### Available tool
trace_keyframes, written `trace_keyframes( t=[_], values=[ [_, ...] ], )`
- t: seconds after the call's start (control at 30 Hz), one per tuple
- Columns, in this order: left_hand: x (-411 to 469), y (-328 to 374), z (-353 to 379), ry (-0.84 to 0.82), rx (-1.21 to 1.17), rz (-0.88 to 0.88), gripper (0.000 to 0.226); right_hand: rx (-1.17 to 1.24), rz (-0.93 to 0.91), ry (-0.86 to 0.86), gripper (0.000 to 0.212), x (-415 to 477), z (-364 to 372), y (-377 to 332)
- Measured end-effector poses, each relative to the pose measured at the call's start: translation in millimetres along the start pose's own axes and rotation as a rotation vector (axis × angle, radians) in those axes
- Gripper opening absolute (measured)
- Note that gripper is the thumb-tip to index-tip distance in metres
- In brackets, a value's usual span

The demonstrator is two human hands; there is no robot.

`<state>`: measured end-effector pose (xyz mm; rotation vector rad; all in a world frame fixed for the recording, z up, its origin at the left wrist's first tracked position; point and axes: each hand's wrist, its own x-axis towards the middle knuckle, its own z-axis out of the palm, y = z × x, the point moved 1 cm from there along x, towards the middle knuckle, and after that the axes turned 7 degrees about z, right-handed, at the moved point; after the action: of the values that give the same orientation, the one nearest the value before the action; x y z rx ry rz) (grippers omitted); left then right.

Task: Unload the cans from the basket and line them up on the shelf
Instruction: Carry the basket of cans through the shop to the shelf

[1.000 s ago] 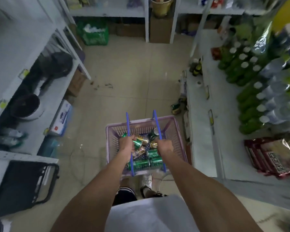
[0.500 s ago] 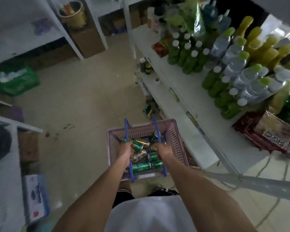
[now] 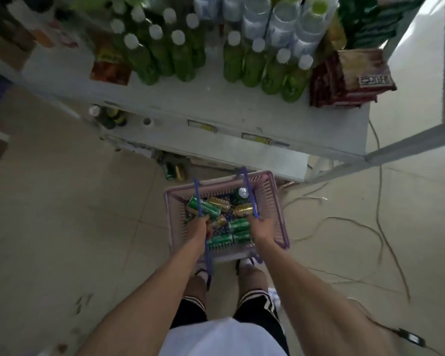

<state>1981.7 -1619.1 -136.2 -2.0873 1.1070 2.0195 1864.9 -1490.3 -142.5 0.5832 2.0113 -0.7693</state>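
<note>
**Hidden from where I stand**

Fingers of the left hand (image 3: 199, 228) and right hand (image 3: 262, 227) curl out of sight round the blue handles (image 3: 197, 199). Both hands cover some cans (image 3: 206, 208) in the basket (image 3: 274, 206); their count is unclear. Bottles (image 3: 280, 24) at the shelf's (image 3: 216, 104) back run off the top edge. Price tags (image 3: 202, 126) are too small to read; lower cans (image 3: 175, 171) sit half hidden beneath
</note>
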Motion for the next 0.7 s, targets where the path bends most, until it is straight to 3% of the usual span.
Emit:
trace_keyframes(
  t=[0.13, 0.37, 0.53, 0.7],
  values=[
    [48.1, -14.7, -7.6, -0.079, 0.084, 0.033, 0.043, 0.141, 0.126, 0.04, 0.023, 32.6, 27.2, 35.0],
    [173.4, -35.8, 30.4, -0.127, 0.098, 0.087, 0.033, 0.306, 0.154, 0.183, 0.016, 132.1, 74.9, 44.5],
    [243.2, -48.8, 50.7, -0.173, 0.093, 0.144, 0.03, 0.372, 0.163, 0.255, 0.031, 203.8, 91.6, 56.8],
    [294.5, -56.1, 64.7, -0.177, 0.099, 0.16, 0.029, 0.394, 0.199, 0.272, 0.023, 256.4, 110.8, 71.2]
  ],
)
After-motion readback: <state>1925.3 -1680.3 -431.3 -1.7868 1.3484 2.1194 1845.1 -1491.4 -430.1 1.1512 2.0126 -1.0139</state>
